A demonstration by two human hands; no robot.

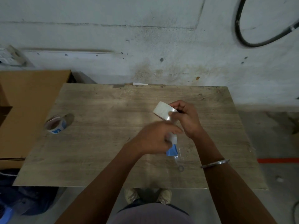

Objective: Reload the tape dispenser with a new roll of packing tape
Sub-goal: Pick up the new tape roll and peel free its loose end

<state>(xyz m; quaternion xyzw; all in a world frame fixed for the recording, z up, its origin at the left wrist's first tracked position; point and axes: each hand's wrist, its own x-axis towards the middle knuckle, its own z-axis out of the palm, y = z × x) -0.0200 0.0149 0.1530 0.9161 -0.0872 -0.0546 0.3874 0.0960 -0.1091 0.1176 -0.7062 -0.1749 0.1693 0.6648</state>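
My right hand [186, 118] grips a whitish roll of packing tape [162, 110] above the middle of the wooden table [100, 143]. My left hand [155, 138], blurred by motion, holds the loose end of the tape, which runs down from the roll to a blue tab [172, 151] hanging below my fingers. A nearly spent tape roll with a blue-and-white core [55, 124] lies on the table's left side. No tape dispenser is in view.
A brown cardboard box [29, 110] stands against the table's left edge. A black cable [242, 33] loops on the concrete wall at the upper right. Dark bags [24, 196] lie on the floor at lower left. My feet [148, 195] stand below the table's near edge.
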